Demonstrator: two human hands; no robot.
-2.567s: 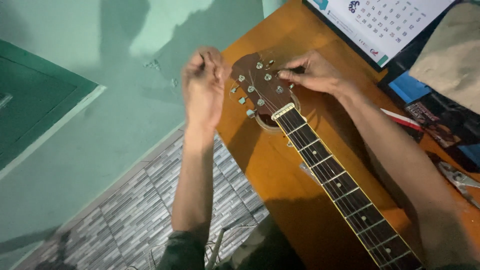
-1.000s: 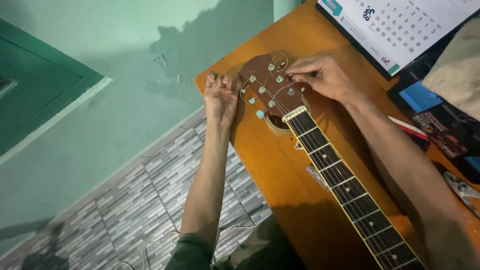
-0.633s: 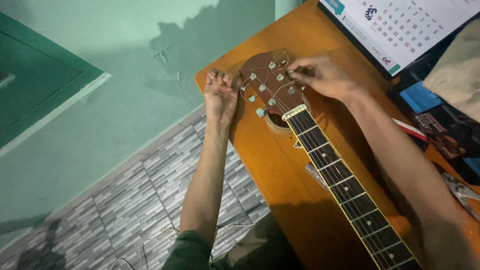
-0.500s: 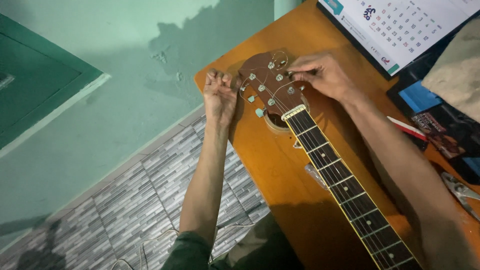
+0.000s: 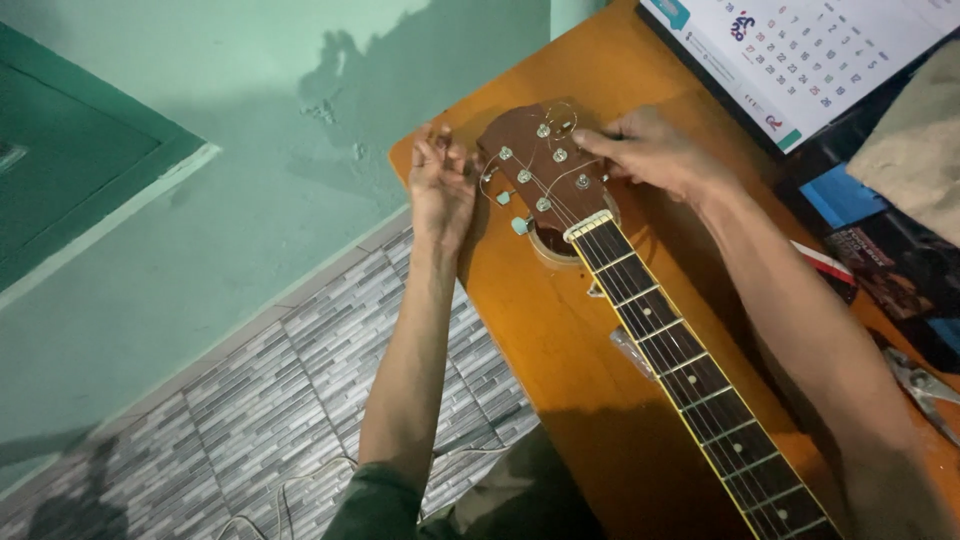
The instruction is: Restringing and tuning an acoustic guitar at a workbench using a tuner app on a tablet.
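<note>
A guitar lies on an orange-brown wooden table (image 5: 560,330), its brown headstock (image 5: 540,175) pointing to the far edge and its dark fretted neck (image 5: 680,350) running toward me. My left hand (image 5: 440,185) is at the headstock's left edge, fingers pinched together on a thin loose guitar string that curls over to the pegs. My right hand (image 5: 650,155) rests on the headstock's right side, fingertips closed on a tuning peg there. Several silver pegs show on the headstock's face.
A white desk calendar (image 5: 810,50) stands at the table's far right. Blue packets (image 5: 835,195), a red-and-white pen (image 5: 825,262) and metal pliers (image 5: 925,385) lie along the right edge. A green wall and grey tiled floor (image 5: 280,400) are to the left.
My left hand has dropped from a raised position to the headstock's left edge and stayed there. My right hand keeps working at the pegs with small finger shifts.
</note>
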